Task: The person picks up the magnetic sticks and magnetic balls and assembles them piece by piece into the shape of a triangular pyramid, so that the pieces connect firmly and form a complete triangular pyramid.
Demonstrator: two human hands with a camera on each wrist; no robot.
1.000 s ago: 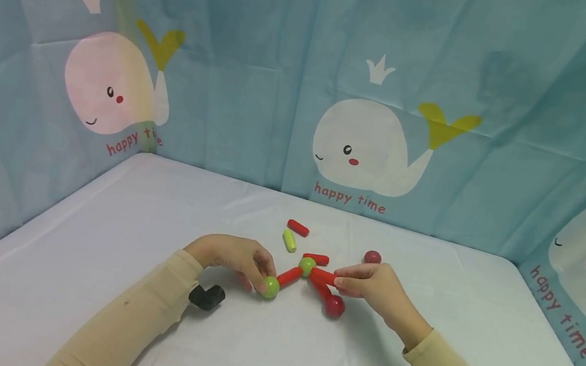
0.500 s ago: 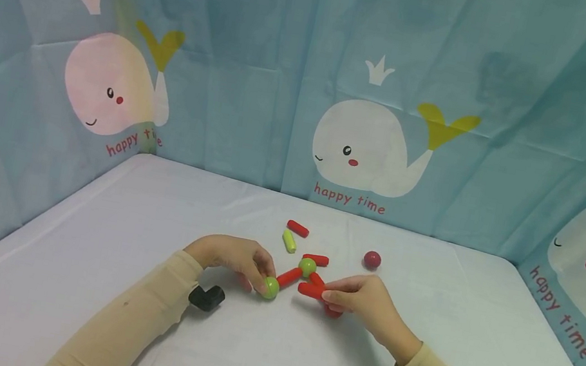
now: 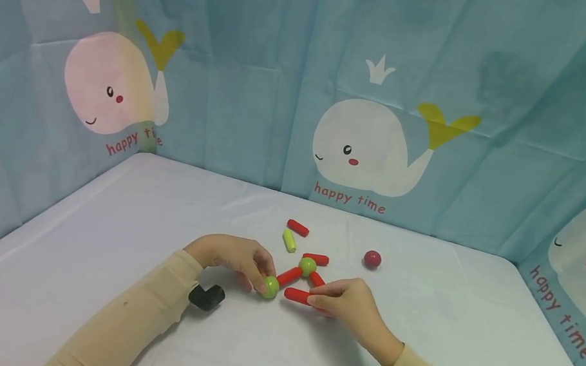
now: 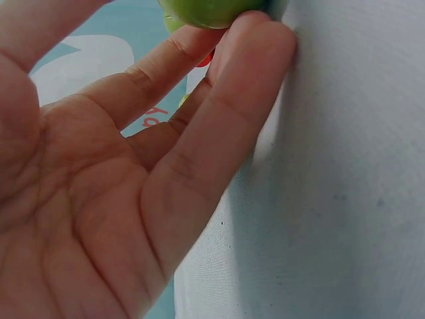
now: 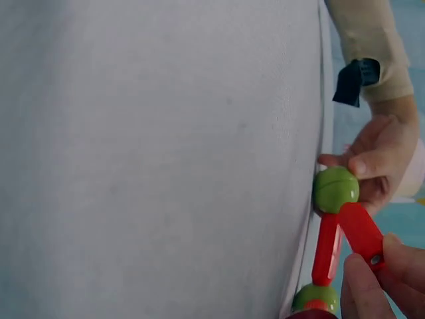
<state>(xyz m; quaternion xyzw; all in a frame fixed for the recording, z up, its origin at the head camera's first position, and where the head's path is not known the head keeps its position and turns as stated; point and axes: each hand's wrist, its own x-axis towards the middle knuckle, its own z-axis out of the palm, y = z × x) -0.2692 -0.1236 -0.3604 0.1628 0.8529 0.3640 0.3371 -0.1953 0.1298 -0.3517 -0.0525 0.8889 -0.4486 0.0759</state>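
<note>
Head view: left hand (image 3: 238,257) low over the white table cover (image 3: 216,352), thumb and fingers pinching the near green ball (image 3: 271,288). Running from that ball away and to the right, linking red rod (image 3: 289,276), up to the far green ball (image 3: 307,267). Slanting off the far green ball toward the right hand (image 3: 351,301), second red rod (image 3: 317,280), lower end hidden behind the fingers. Pinched between right thumb and fingers: held red rod (image 3: 298,296), pointing left, tip just beside the near green ball with a narrow gap.

Just behind the far green ball, crosswise red rod (image 3: 315,258); unclear whether touching. Farther back, yellow-green rod (image 3: 289,240), and near it outer red rod (image 3: 298,228). Off to the right, well apart, dark red ball (image 3: 371,260). Beyond the table cover, blue curtain (image 3: 253,6) with whale prints. At both wrists, beige sleeves (image 3: 128,317) and black mounts (image 3: 207,297).

Right wrist view: small metallic dot (image 5: 376,260) at the gripped end of the held red rod; other end overlapping the near green ball's edge, contact not certain from that angle. Left wrist view: palm toward the camera, near green ball cut off by the top edge, against the fingertips.
</note>
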